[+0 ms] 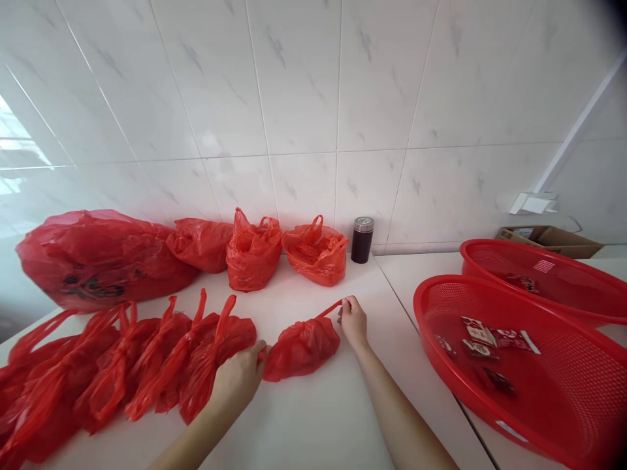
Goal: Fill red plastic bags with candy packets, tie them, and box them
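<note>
A small red bag point(301, 349) lies on the white counter point(304, 424) between the two hands, its long axis running from the left hand up and across to the right hand; its bulging body sits in the middle, and one thin handle strip point(329, 308) points away from it toward the wall, rising to the right hand. The left hand point(238, 378) is closed around the near-left end of the bag, fingers curled over the gathered plastic; the right hand point(353, 320) pinches the tip of the handle strip between thumb and fingertips, holding it taut, so the bag's body lies just below and left of that pinch. Just left of the left hand, touching or nearly so, a row of tied red bags point(147, 365) lies side by side, their knotted handles pointing up toward the wall; right of the right hand, well apart, stands a red mesh basket point(578, 398) holding a few small packets point(480, 336).
</note>
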The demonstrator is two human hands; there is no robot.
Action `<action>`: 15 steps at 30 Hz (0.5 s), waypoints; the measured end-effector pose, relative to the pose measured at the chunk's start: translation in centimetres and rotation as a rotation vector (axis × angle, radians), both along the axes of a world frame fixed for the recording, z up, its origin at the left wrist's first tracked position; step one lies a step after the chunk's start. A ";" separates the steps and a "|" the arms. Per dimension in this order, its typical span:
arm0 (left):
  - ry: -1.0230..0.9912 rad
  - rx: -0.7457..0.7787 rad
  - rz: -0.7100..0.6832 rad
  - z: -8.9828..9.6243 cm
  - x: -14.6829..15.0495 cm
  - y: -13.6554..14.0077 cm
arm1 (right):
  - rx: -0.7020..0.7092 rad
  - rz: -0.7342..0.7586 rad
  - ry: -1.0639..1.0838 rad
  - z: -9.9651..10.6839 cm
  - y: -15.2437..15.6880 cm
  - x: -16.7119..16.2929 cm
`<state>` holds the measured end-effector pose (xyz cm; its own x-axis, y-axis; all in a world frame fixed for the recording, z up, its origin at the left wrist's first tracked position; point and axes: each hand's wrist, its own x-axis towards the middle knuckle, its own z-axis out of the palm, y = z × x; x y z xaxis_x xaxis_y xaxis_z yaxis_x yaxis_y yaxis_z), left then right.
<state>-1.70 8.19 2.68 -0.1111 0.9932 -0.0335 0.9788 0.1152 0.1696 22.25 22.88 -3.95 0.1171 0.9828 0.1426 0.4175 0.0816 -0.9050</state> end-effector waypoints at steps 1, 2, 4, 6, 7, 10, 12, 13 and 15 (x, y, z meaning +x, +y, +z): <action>-0.050 -0.007 0.009 0.7 -0.1 -0.5 | 0.005 0.038 0.048 0.5 -0.3 -0.3; -0.097 0.005 0.024 1.4 -0.1 -0.8 | 0.012 0.087 0.090 1.3 -0.6 -0.6; -0.155 0.091 0.044 2.6 0.2 -0.4 | 0.031 0.213 0.155 3.1 -1.3 -1.4; -0.205 0.196 -0.003 3.0 1.3 0.8 | 0.056 0.352 0.190 5.4 -1.8 -2.1; -0.221 0.219 -0.047 2.8 2.0 1.5 | 0.070 0.415 0.194 6.5 -1.8 -2.3; -0.277 0.127 -0.151 1.2 3.9 3.4 | 0.119 0.514 0.155 9.5 -0.7 -2.4; -0.304 0.033 -0.159 0.2 4.1 3.8 | 0.161 0.472 0.096 11.1 1.3 -2.0; -0.310 -0.002 -0.153 0.0 3.7 3.7 | 0.182 0.429 0.058 11.7 2.6 -1.8; -0.270 0.027 -0.123 0.0 2.1 3.3 | 0.225 0.338 -0.040 12.9 5.8 -1.5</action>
<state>0.43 11.46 2.70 0.0196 0.9996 -0.0192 0.9043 -0.0095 0.4268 20.70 28.64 8.98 -0.2175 0.9087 0.3562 0.3673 0.4143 -0.8327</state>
